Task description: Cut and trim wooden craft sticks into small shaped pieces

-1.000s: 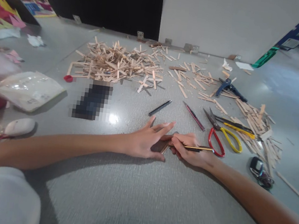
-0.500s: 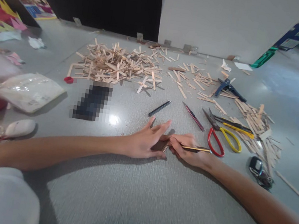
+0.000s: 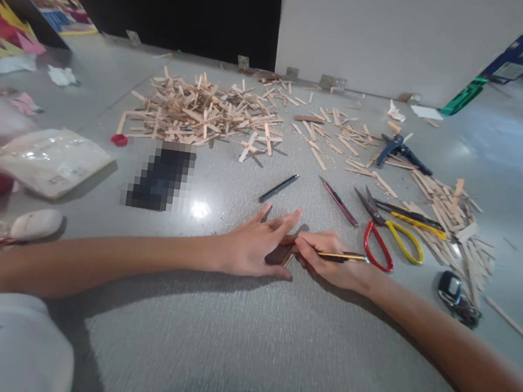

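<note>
My right hand (image 3: 326,254) is closed around a black-and-gold pencil (image 3: 340,256), its rear end pointing right and its tip hidden by the fingers. Beside it my left hand (image 3: 255,243) rests on the tabletop with its fingers spread. A small pale strip (image 3: 288,260), perhaps wood, shows between the left thumb and the right fingertips; most of it is hidden or shaded. Beyond the hands lie a dark pen (image 3: 279,188) and a dark red pen (image 3: 338,202). Pliers with one red and one yellow handle (image 3: 403,240) lie right of the pens.
A heap of wooden sticks (image 3: 205,111) lies at the back, more sticks (image 3: 447,208) at right. Dark blue cutters (image 3: 404,154), a yellow-and-black cutter (image 3: 416,223) and keys (image 3: 458,296) are at right. A pixelated dark object (image 3: 162,176), plastic packet (image 3: 54,162) and white mouse (image 3: 36,224) are left.
The pencil's rear end has shifted slightly up and to the left with my right hand. My left hand stays almost in place, fingers still spread.
</note>
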Demonstrator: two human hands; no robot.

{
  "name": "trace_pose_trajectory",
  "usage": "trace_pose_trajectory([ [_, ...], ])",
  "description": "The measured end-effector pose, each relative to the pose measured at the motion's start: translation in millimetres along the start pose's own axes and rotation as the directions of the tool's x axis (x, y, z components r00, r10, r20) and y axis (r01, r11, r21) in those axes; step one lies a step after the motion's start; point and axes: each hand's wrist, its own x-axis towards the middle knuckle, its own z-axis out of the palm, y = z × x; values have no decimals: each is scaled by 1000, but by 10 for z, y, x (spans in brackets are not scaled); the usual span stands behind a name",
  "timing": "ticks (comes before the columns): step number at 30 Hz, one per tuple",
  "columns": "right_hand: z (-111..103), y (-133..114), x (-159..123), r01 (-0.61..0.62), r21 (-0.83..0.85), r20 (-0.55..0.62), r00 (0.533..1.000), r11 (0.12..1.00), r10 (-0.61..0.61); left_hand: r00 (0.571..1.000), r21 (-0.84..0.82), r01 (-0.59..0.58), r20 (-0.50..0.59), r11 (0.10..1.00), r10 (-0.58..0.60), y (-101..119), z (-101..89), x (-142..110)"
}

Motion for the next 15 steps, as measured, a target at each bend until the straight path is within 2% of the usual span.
trace_pose_trajectory([
  [6, -50, 2, 8, 11, 10, 59, 998, 1000, -12, 1000, 26, 0, 13, 1000, 0, -13, -10, 2],
  [15, -40, 8, -6, -49, 29, 52, 998, 998, 48, 1000, 33, 9, 1, 999, -9, -4, 1, 6],
])
